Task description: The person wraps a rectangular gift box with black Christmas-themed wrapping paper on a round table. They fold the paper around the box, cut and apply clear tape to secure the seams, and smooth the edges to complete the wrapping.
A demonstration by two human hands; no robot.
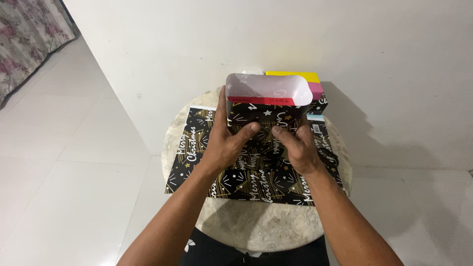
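Observation:
A box [268, 114] wrapped in black paper with white script and gold and white stars stands on a round marble table [256, 226]. The paper's white inner side [268, 88] sticks up past the box's top as a curved open end. My left hand [227, 140] grips the box's left side, thumb pressing the front face. My right hand [295, 148] presses the front face from the right, thumb toward the middle. Both thumbs nearly meet on the wrapped front.
A flat sheet of the same black wrapping paper [197, 157] lies spread over the table under the box. A yellow and pink box [308, 81] stands behind, against the white wall. White tiled floor surrounds the table; a floral fabric [24, 34] shows at far left.

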